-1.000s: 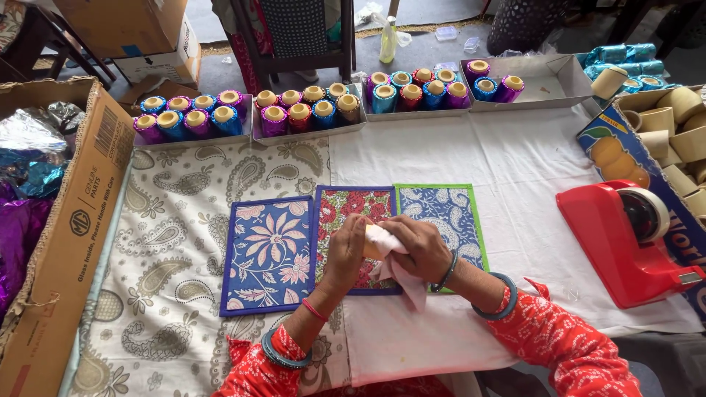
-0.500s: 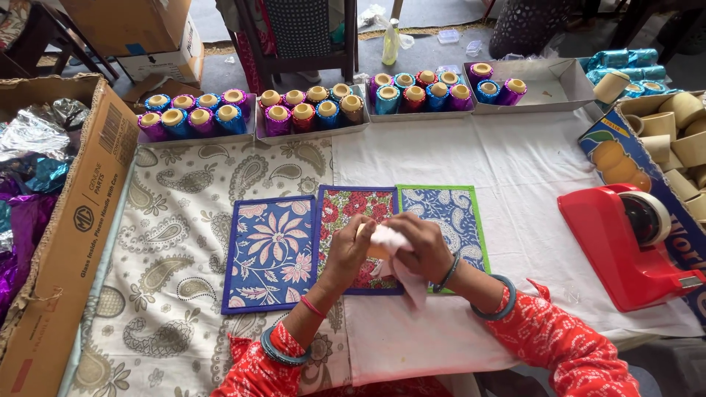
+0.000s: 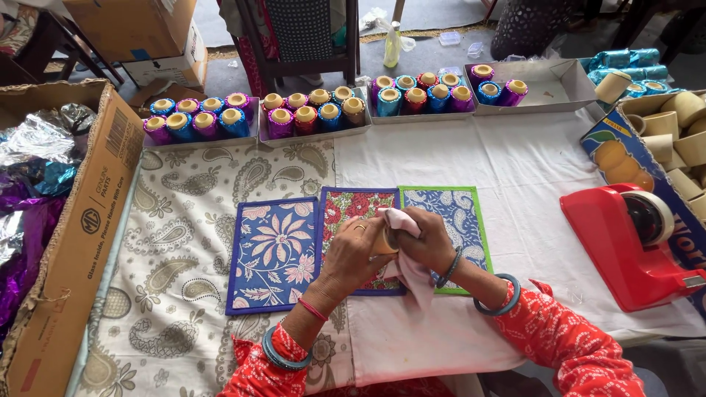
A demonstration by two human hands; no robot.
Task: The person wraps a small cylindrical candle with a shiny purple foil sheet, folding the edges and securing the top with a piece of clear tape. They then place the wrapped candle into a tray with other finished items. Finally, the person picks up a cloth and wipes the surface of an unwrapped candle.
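My left hand (image 3: 351, 256) grips a small tan cylinder (image 3: 383, 240), a bare cup-like tube, over the middle mat. My right hand (image 3: 423, 242) presses a pale pink cloth (image 3: 410, 254) around it, the cloth's tail hanging below the hand. Under both hands lie three patterned mats side by side: a blue floral one (image 3: 272, 254), a red floral one (image 3: 351, 209) and a green-edged blue one (image 3: 452, 213). Most of the cylinder is hidden by fingers and cloth.
Shallow trays of foil-wrapped cylinders (image 3: 309, 110) line the far edge. A red tape dispenser (image 3: 629, 242) stands at the right, beside a box of bare tan cups (image 3: 680, 129). A cardboard box with foil sheets (image 3: 44, 191) sits at the left.
The hands have stayed over the middle mat; the cloth has shifted around the cylinder as my right hand wraps closer over it.
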